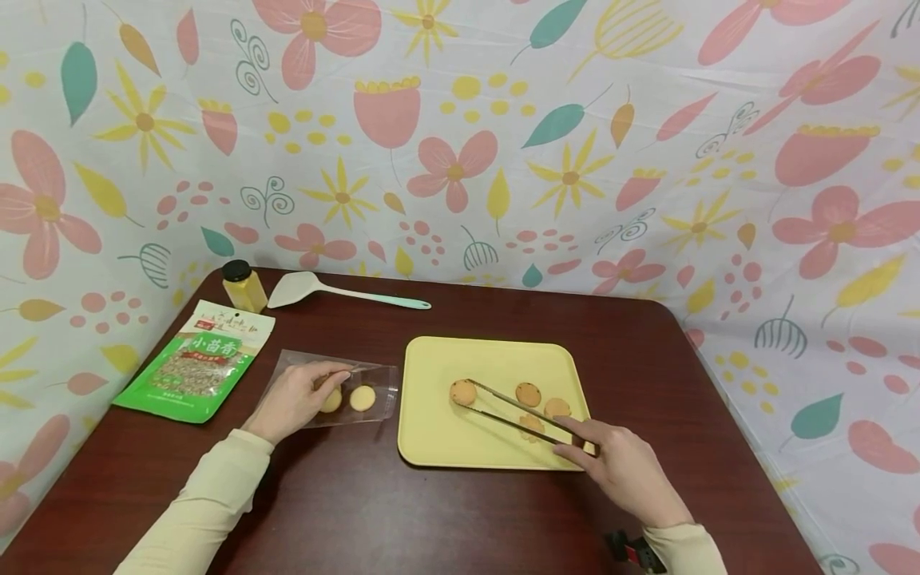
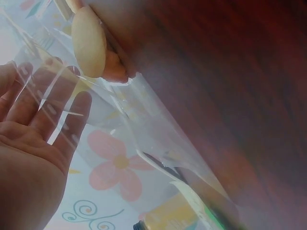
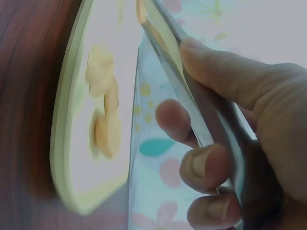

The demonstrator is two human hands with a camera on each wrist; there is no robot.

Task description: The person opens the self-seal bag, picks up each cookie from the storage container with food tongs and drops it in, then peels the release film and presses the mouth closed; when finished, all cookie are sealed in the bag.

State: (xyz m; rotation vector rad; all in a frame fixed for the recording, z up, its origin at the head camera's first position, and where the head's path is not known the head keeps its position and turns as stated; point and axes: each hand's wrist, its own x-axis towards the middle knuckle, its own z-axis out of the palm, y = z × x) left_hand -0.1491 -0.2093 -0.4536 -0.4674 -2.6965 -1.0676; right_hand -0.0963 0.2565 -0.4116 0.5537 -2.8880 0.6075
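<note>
My left hand (image 1: 305, 393) pinches the upper film of a clear plastic bag (image 1: 384, 383) lying on the table. Two pale round cookies (image 1: 362, 398) show inside it, one partly behind the fingers. Through the film, the left wrist view shows the fingers and a cookie (image 2: 89, 43). My right hand (image 1: 621, 463) grips metal tongs (image 3: 225, 124) over the yellow tray (image 1: 438, 447). Between the tong tips is a round, dark-flecked cookie (image 1: 463, 392); whether it touches the tray I cannot tell. Three more cookies (image 1: 528, 394) lie on the tray's right side, partly behind the tongs.
A green and white seasoning packet (image 1: 197, 363) lies at the left of the table. Behind it stands a black-capped yellow jar (image 1: 246, 289). A white spatula (image 1: 298, 289) with a teal-tipped handle lies along the back, before the flowered cloth (image 1: 460, 160).
</note>
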